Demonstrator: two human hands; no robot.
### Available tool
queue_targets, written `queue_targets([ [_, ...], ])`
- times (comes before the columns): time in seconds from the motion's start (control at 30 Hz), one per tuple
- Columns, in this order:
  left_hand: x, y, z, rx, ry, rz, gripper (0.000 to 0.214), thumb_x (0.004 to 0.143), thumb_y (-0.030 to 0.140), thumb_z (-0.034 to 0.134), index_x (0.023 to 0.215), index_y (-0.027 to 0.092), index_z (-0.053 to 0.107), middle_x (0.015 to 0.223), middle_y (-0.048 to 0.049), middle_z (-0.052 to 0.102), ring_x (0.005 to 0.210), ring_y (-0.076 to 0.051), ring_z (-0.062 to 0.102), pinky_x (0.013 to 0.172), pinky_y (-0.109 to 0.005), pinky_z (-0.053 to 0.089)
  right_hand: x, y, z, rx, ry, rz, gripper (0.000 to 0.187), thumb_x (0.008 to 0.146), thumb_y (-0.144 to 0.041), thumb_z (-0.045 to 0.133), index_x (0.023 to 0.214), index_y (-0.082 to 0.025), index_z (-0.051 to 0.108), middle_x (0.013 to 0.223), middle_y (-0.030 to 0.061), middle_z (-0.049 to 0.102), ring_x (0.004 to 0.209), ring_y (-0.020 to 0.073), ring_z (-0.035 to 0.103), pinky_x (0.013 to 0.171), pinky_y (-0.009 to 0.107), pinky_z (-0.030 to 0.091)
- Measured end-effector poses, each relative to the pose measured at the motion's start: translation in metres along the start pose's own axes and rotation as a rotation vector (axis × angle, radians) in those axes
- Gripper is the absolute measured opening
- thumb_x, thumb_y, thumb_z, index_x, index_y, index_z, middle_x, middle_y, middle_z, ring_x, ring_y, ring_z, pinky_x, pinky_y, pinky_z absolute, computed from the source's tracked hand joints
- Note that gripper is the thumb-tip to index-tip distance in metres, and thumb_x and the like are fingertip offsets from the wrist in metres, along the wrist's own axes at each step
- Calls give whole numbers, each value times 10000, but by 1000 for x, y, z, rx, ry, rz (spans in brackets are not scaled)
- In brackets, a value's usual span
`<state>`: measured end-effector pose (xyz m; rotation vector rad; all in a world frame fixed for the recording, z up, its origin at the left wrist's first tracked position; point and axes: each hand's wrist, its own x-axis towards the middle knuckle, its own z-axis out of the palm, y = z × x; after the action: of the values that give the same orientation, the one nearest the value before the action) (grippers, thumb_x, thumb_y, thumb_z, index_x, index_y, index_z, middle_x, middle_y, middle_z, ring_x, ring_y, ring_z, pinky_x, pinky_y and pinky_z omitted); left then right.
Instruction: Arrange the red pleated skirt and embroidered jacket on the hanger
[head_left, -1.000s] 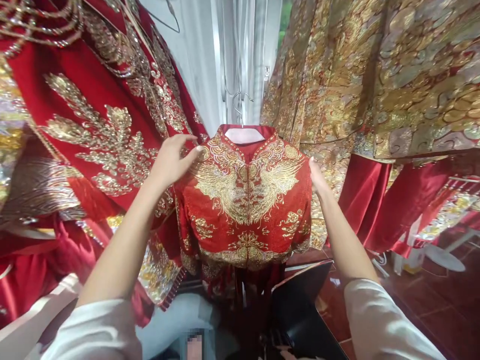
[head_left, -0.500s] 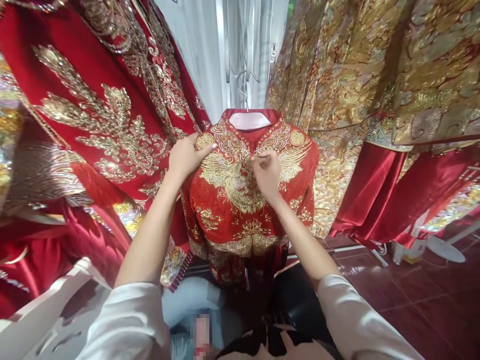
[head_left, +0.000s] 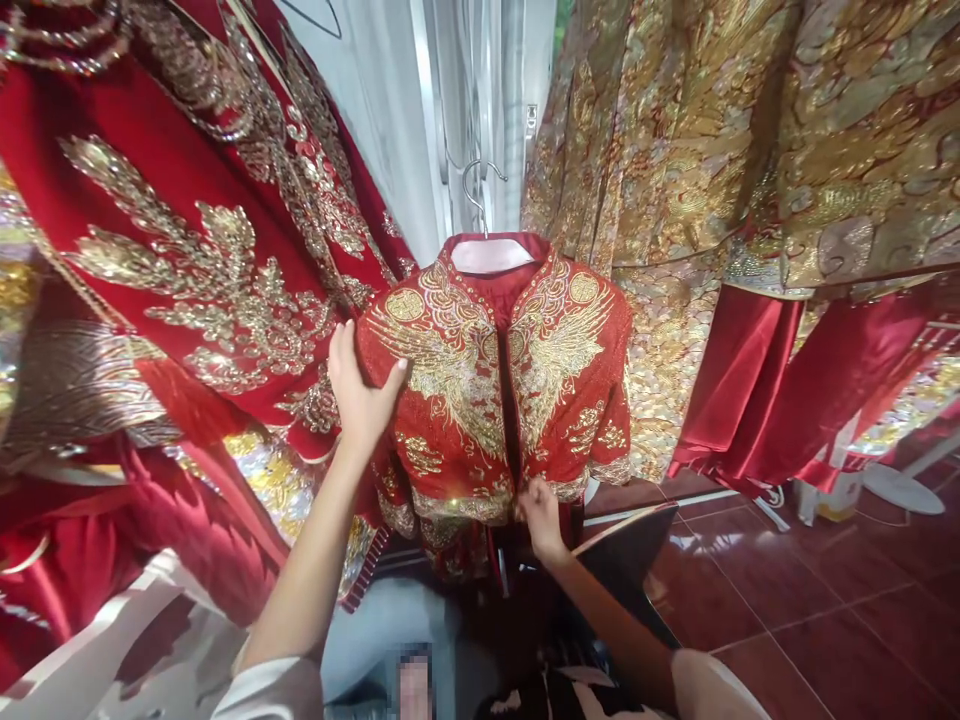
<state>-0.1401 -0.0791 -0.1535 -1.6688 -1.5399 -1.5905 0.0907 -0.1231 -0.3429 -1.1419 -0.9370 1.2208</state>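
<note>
A red embroidered jacket [head_left: 442, 400] with gold wing-shaped patterns hangs in front of me on a hanger [head_left: 487, 200]. Its front edges are parted, leaving a dark gap down the middle. My left hand [head_left: 367, 395] rests against the jacket's shoulder and sleeve at the left, thumb spread away from the fingers. Low on the front opening, near the hem, my right hand [head_left: 541, 515] has its fingers closed on the jacket's edge. The fingertips there are partly hidden.
A red garment with beaded gold embroidery [head_left: 225, 300] hangs close on the left. Gold patterned garments [head_left: 675, 150] and red satin cloth [head_left: 750, 380] hang at the right. Pale curtains [head_left: 382, 110] are behind. Dark red floor tiles [head_left: 750, 580] show below right.
My right hand has moved down from the collar to the hem, and the jacket front has parted. My left hand has slid down from the shoulder, its fingers more spread.
</note>
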Motion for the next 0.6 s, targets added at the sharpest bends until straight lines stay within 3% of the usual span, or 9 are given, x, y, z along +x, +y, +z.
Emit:
queue_targets([
  [0.1,0,-4,2,-5,-36,13,873,731,516,635,1442,180,257,1459,-156,314,1359,-302,280,1126,-466,235,-20,44,-31,-69,62,51,264,523,-389,471,541,-238,255,411,-90,283,355,71,314,379,213,261],
  [0.17,8,-5,2,26,-29,-3,923,691,494,687,1445,171,264,1404,-171,351,1308,-316,341,1098,-469,287,-17,39,-52,-104,83,69,255,514,-404,486,536,-243,290,389,-84,300,338,82,315,362,220,252],
  [0.27,26,-8,-1,81,7,-6,676,738,448,664,1325,176,472,1163,-137,508,1098,-284,500,995,-442,397,11,-23,-78,-222,102,-60,194,544,-352,559,640,-215,459,482,-34,479,431,129,454,443,264,380],
  [0.37,46,-13,-7,105,-10,34,305,849,367,548,1069,172,632,902,-54,561,866,-199,539,879,-366,444,58,-123,-91,-602,289,-639,274,738,-379,516,930,-190,562,852,75,642,749,206,602,735,393,491],
  [0.43,60,-19,-10,94,-20,-7,204,876,301,512,857,139,635,703,6,495,691,-128,477,775,-284,444,93,-185,-89,-716,325,-969,468,767,-440,541,1158,-184,515,1191,139,574,1129,279,527,964,489,404],
  [0.47,67,-22,-10,66,-24,-51,216,880,270,505,748,126,596,624,30,425,619,-97,417,710,-241,426,109,-208,-85,-770,296,-1050,618,741,-496,584,1257,-181,458,1329,157,480,1273,313,409,1033,528,334],
  [0.53,80,-29,-9,-64,-55,-181,292,897,234,482,629,120,492,560,52,313,545,-62,317,595,-183,368,137,-237,-77,-801,154,-1101,744,741,-569,579,1349,-188,383,1432,149,384,1365,315,290,1089,543,261],
  [0.6,92,-33,-4,-251,-129,-318,321,938,244,425,648,115,474,565,53,346,525,-51,320,544,-165,353,159,-246,-74,-735,-28,-1056,690,791,-609,503,1335,-194,419,1401,130,444,1330,284,368,1090,507,294],
])
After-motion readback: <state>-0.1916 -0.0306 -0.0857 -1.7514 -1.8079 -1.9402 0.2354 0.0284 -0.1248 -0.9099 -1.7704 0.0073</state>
